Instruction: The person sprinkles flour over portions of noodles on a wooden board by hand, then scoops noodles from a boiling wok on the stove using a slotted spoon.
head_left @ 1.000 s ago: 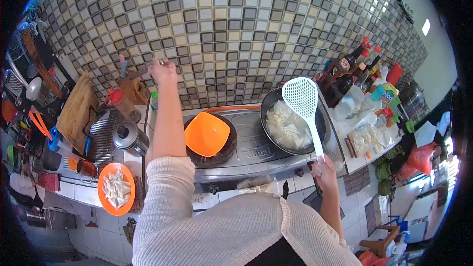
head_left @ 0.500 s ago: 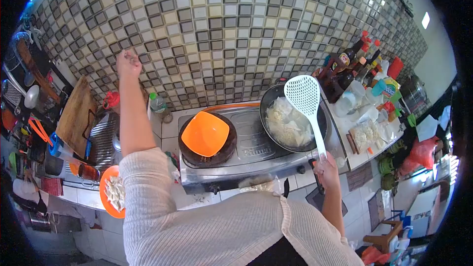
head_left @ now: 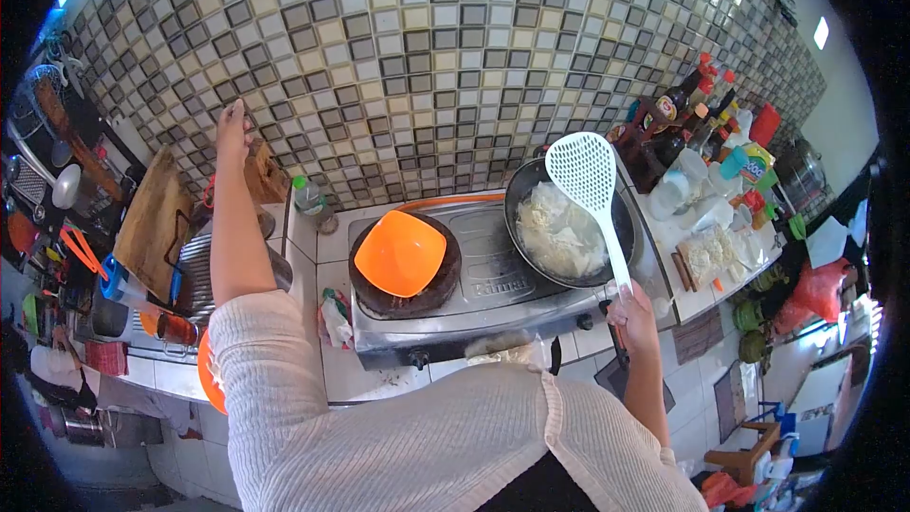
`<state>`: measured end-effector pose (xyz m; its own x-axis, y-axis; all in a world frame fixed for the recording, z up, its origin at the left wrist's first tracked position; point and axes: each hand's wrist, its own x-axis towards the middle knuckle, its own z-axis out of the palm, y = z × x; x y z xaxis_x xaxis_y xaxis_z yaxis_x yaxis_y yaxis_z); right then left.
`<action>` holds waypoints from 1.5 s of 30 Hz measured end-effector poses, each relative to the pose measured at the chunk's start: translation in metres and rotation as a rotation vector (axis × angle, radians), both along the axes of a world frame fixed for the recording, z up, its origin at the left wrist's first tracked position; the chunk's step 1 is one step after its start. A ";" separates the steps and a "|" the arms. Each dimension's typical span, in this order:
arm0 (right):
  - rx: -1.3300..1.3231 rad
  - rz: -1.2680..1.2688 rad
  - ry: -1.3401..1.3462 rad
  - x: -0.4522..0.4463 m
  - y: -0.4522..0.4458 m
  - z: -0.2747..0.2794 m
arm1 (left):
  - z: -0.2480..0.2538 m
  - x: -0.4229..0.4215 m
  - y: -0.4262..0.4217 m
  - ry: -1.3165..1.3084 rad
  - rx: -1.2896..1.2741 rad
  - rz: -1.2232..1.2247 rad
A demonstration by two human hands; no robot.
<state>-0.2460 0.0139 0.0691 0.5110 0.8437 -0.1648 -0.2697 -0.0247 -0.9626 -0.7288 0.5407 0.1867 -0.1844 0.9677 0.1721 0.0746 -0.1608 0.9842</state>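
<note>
The tiled surface (head_left: 333, 246) carries a metal stove (head_left: 483, 242), a green-capped bottle (head_left: 308, 197) near its far left corner, and bagged food (head_left: 703, 258) at right.

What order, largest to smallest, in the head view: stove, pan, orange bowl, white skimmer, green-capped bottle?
1. Stove
2. Pan
3. Orange bowl, white skimmer: similar area, skimmer likely nearer the camera; unranked
4. Green-capped bottle

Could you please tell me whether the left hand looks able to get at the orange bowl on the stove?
Probably yes: the orange bowl sits uncovered on the stove, and the left hand could likely pass around the green-capped bottle between them.
</note>
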 end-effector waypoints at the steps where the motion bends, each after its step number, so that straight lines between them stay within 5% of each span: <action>1: -0.006 -0.013 -0.003 0.001 -0.001 -0.002 | 0.002 0.001 -0.007 -0.025 -0.047 0.006; 13: 0.010 -0.085 0.029 0.009 -0.023 -0.011 | 0.000 -0.006 -0.008 0.122 -0.033 0.075; 19: 0.071 -0.074 0.056 0.010 -0.020 -0.001 | -0.005 -0.014 -0.031 -0.112 -0.016 0.053; 26: 0.001 -0.077 -0.007 0.008 -0.007 0.008 | -0.054 -0.016 -0.037 0.006 0.137 0.137; 28: -0.003 -0.071 -0.031 0.006 -0.002 0.009 | -0.044 -0.008 -0.048 0.625 0.312 0.373; 32: -0.001 -0.030 -0.043 0.006 0.006 0.013 | -0.017 -0.010 -0.029 0.969 0.558 0.370; 36: 0.005 -0.021 -0.055 0.007 0.009 0.012 | -0.009 -0.014 -0.006 1.020 0.385 0.242; 45: -0.063 -0.049 -0.077 0.019 0.006 0.006 | 0.015 -0.013 -0.016 1.054 0.472 0.296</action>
